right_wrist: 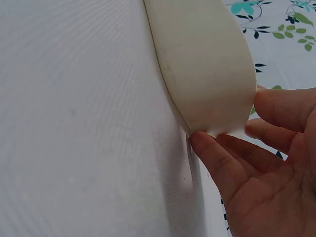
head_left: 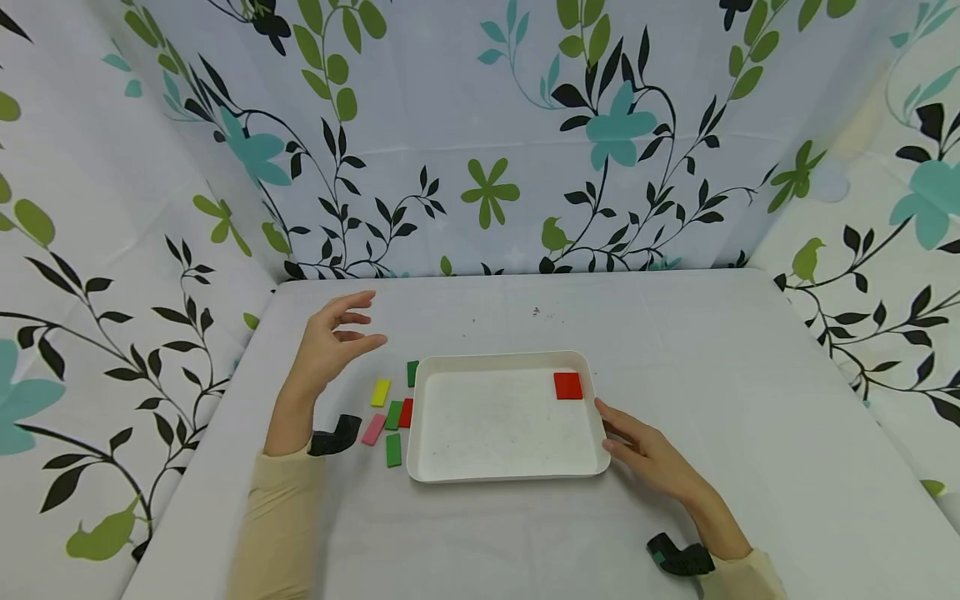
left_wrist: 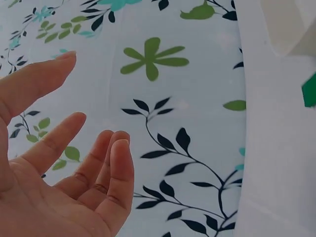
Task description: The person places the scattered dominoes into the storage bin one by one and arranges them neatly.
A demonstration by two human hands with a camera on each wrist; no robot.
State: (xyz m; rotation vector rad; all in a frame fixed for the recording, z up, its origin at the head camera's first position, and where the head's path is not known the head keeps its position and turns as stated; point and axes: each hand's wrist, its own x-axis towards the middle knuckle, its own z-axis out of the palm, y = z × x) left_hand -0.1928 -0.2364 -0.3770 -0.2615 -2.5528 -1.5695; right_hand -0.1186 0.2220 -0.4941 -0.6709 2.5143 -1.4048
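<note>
Tan sleeves (head_left: 281,517) come in at the bottom, a black strap (head_left: 336,435) at each wrist. Between them is a white tray (head_left: 487,433), a red piece (head_left: 567,386) near its far right corner. The right hand (head_left: 648,450) grips the tray's right end with thumb and fingertips. Just left sit a yellow tile (head_left: 380,392), a pink tile (head_left: 373,429), a red tile (head_left: 406,412) and green tiles (head_left: 393,450). The left hand (head_left: 330,337) is raised near these, thumb and fingers apart. All around the table (head_left: 525,542) hangs leaf-patterned cloth (head_left: 420,100).
</note>
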